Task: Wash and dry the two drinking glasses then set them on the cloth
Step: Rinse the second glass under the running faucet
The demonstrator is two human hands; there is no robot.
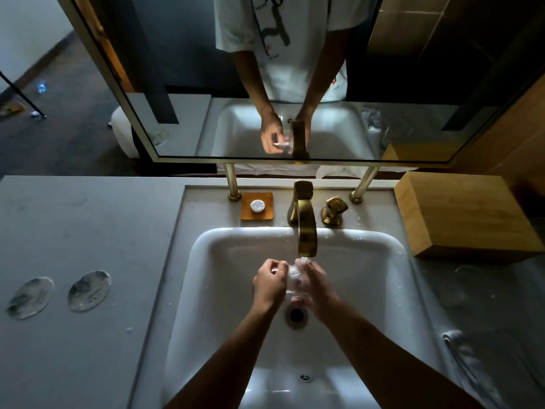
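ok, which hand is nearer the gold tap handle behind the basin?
Right. The right hand grips the clear drinking glass under the spout, below the gold tap handle. The left hand is on the glass's far side, further left.

A mirror (295, 84) hangs beyond the grip. A grey counter (73, 231) spreads left of it. A wooden box (460, 214) sits right.
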